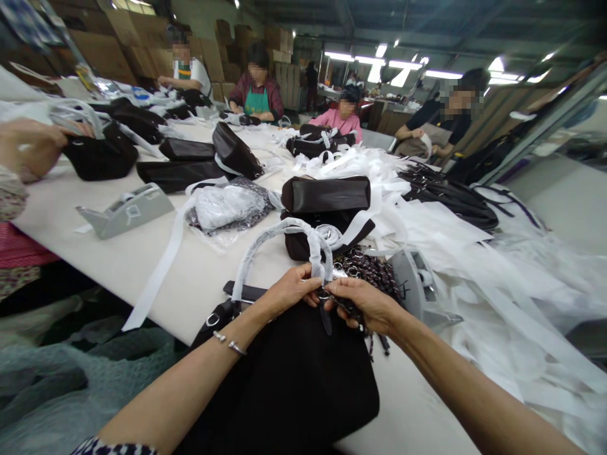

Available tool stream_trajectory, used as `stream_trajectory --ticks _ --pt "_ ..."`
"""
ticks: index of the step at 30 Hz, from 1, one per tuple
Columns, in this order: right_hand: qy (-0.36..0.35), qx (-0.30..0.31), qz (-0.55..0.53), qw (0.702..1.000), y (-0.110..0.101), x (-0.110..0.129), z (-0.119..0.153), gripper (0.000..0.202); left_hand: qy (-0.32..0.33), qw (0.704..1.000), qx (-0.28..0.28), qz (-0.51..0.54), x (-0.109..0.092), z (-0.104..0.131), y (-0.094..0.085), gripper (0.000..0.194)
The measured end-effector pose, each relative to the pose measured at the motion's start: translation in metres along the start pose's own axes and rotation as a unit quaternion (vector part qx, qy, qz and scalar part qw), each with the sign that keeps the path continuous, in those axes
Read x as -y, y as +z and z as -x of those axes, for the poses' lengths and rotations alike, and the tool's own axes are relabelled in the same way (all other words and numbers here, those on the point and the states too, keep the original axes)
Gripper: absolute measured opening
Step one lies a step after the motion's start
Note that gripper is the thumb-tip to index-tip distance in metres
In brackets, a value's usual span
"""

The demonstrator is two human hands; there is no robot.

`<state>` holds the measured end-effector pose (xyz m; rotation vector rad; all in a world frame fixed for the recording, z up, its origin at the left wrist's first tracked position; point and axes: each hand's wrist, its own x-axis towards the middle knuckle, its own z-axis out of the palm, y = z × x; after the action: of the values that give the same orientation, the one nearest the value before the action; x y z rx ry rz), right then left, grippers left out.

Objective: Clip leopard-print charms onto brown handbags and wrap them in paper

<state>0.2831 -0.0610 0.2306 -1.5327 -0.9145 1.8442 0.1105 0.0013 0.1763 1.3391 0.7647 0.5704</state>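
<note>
A dark handbag [294, 373] lies in front of me, its handles [258, 243] wrapped in white material. My left hand [300, 287] is closed, fingers pinching the base of a handle by its metal ring. Close against it, my right hand [363, 304] is shut on a dark braided cord charm [353, 309], whose end hangs below the fingers. Fingers partly hide where the charm meets the handle ring. Just beyond my right hand lies a pile of similar braided cords [367, 272] with metal rings.
Grey tape dispensers [130, 212] [415, 284] stand left and right. More dark bags [327, 196], a plastic-wrapped bundle [230, 205] and heaped white strips [478, 278] cover the table [190, 284]. A co-worker's hand [33, 148] holds a bag at left; several people work beyond.
</note>
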Motion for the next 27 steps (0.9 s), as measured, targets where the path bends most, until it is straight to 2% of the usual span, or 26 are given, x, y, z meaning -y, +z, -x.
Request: stream_trajectory --ticks 2,5,8,11,13,15,20,23,25,27 --pt "0.000 0.018 0.006 1.000 0.000 0.000 0.008 0.031 -0.023 0.999 -0.035 -0.034 -0.003 0.000 -0.001 0.023" --pt "-0.020 -0.012 0.013 1.000 0.003 -0.005 0.022 0.052 -0.033 0.992 -0.091 -0.082 -0.009 0.006 -0.001 0.016" --pt "-0.035 -0.051 0.027 0.998 0.011 -0.012 0.035 0.046 -0.007 0.982 -0.129 -0.136 -0.013 0.019 0.000 0.016" --pt "-0.053 -0.061 0.070 0.994 0.019 -0.017 0.046 0.033 -0.023 0.980 -0.086 -0.177 -0.013 0.033 0.004 0.021" --pt "-0.064 -0.065 0.106 0.990 0.022 -0.019 0.052 0.030 -0.054 0.986 -0.032 -0.156 -0.011 0.040 0.008 0.023" --pt "-0.064 -0.072 0.119 0.988 0.025 -0.020 0.056 0.031 -0.079 0.990 -0.005 -0.119 -0.010 0.044 0.012 0.024" --pt "-0.089 -0.085 0.086 0.989 0.031 -0.029 0.063 0.031 -0.147 0.987 -0.005 -0.066 -0.018 0.050 0.027 0.026" --pt "-0.122 -0.073 0.075 0.987 0.037 -0.042 0.064 0.032 -0.163 0.986 -0.034 -0.025 -0.023 0.057 0.039 0.025" --pt "-0.143 -0.074 0.121 0.979 0.041 -0.050 0.063 0.032 -0.167 0.984 -0.047 0.027 -0.022 0.062 0.046 0.025" --pt "-0.178 -0.114 0.224 0.951 0.043 -0.057 0.061 0.033 -0.166 0.982 -0.035 0.084 -0.019 0.066 0.051 0.026"
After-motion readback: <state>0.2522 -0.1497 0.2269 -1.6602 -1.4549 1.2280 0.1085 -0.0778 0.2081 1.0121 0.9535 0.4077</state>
